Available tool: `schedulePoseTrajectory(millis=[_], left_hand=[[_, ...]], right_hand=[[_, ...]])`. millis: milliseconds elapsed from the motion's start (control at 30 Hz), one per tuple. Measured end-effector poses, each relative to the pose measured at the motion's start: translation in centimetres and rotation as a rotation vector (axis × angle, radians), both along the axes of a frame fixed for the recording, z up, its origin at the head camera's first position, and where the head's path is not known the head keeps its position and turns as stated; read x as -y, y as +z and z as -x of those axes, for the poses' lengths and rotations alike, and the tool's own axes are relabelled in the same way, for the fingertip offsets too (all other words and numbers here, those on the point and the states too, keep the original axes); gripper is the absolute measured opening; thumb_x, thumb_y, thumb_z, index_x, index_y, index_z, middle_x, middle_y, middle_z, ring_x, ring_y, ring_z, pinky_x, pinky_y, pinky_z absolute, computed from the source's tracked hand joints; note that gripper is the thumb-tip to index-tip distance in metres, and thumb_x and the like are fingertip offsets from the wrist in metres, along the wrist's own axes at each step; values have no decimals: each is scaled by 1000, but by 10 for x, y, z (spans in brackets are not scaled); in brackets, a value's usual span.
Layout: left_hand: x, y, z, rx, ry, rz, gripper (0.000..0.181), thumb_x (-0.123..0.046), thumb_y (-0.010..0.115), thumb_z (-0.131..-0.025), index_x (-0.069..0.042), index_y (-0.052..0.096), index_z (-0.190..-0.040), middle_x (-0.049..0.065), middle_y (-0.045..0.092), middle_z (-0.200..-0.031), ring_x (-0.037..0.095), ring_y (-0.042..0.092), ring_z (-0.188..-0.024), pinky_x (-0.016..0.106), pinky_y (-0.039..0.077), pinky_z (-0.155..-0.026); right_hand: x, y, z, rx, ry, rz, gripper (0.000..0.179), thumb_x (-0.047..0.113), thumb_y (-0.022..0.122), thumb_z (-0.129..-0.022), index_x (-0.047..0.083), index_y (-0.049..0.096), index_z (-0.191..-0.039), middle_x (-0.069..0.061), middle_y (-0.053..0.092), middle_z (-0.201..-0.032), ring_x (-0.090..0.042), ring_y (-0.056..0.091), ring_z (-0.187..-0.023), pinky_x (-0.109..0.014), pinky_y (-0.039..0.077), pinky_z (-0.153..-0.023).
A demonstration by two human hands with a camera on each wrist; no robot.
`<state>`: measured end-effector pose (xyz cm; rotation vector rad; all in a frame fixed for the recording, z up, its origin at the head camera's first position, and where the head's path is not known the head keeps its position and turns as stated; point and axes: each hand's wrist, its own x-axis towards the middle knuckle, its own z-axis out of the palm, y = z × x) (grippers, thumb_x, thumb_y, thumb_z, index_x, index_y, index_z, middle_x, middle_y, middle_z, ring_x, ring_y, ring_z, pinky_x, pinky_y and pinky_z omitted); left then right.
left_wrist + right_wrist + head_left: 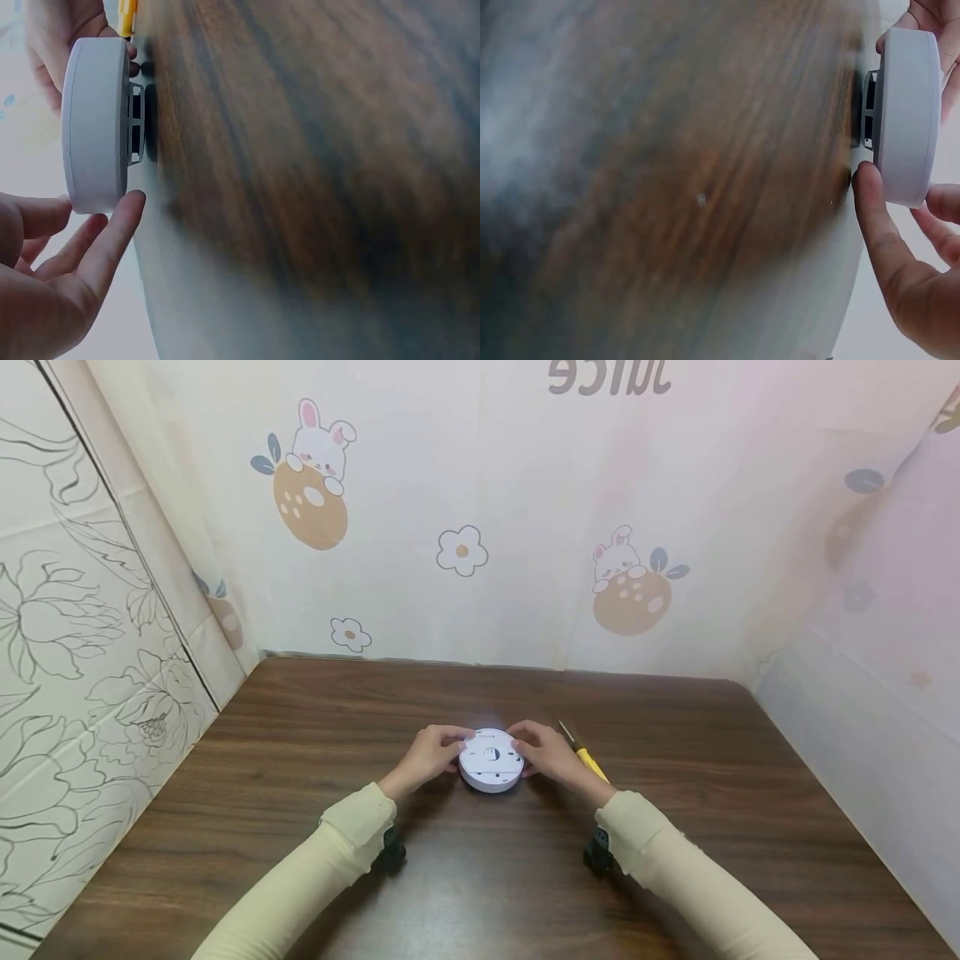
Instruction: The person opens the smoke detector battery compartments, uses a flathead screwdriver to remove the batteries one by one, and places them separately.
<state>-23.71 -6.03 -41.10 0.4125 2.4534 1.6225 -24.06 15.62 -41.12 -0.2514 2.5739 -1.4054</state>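
A round white smoke detector (491, 764) is held level between both hands, its flat mounting side with slots and small print facing up. The left hand (431, 755) grips its left edge, thumb on the upper rim and fingers below. On the opposite edge the right hand (552, 753) has the same kind of grip. Seen from the side in the left wrist view, the smoke detector (97, 127) has a smooth wall and a narrower vented part beneath, close over the table. In the right wrist view a fingertip (867, 176) supports its underside.
A screwdriver (591, 764) with a yellow handle lies on the brown wooden table (495, 893), just beyond the right wrist. Behind the table hangs a printed curtain (525, 610); more patterned cloth stands along the left and right sides.
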Motion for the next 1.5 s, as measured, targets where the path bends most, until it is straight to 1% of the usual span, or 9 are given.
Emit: schedulePoseTrajectory(millis=[133,300,400,533,767,933,967,1167,1500], left_hand=[[0,2,0,14,-21,70,28,-13,53,-88,-3,58,-114,14,54,-117,21,58,-88,29,54,-64],[4,1,1,-34,-70,210,55,-36,69,-74,-10,55,-119,9,52,-121,19,51,-103,39,45,-88],[7,1,2,-73,-129,254,71,-38,76,-64,-9,50,-124,6,49,-124,18,45,-110,41,37,-95],[10,0,2,-103,-191,251,81,-32,81,-58,-7,45,-126,6,48,-124,16,45,-107,38,37,-95],[8,-1,4,-166,-189,283,77,-27,82,-59,-4,46,-123,9,51,-121,17,48,-105,36,39,-94],[7,-2,6,-205,-180,305,73,-25,82,-58,-3,49,-120,10,53,-119,17,48,-106,35,39,-95],[7,-2,6,-212,-179,310,73,-24,82,-58,-3,50,-120,10,53,-119,17,49,-106,34,39,-95],[6,-2,7,-211,-166,316,70,-23,82,-58,-3,51,-118,9,54,-117,15,50,-102,33,40,-94],[7,-2,8,-225,-173,319,70,-24,82,-57,-1,53,-116,9,56,-114,14,51,-95,33,42,-92]], right_hand=[[0,1,-1,-55,31,-5,22,13,54,-88,13,54,-110,-10,55,-106,-21,57,-77,-31,54,-56],[-2,1,-2,-73,96,-15,23,15,56,-87,12,55,-110,-8,54,-110,-21,56,-84,-29,54,-59],[-6,2,-2,-104,156,-70,36,25,63,-82,12,53,-114,-6,53,-111,-19,55,-84,-27,53,-63],[-11,3,-2,-179,241,-163,58,36,72,-71,11,49,-118,-4,52,-111,-16,53,-83,-26,49,-70],[-15,5,1,-175,292,-139,54,24,72,-72,9,50,-119,-8,53,-111,-14,56,-76,-25,48,-70],[-11,24,-9,-179,325,-111,51,13,71,-72,-1,50,-116,-17,54,-109,-21,57,-74,-27,50,-66],[-11,24,-8,-183,324,-117,51,14,72,-72,1,51,-116,-15,55,-108,-20,58,-73,-26,51,-66],[-18,2,7,-221,302,-162,51,27,74,-70,14,54,-115,-2,56,-107,-10,58,-69,-21,51,-66],[-18,3,8,-214,315,-147,52,25,74,-70,9,56,-116,-6,58,-109,-12,58,-67,-24,52,-60]])
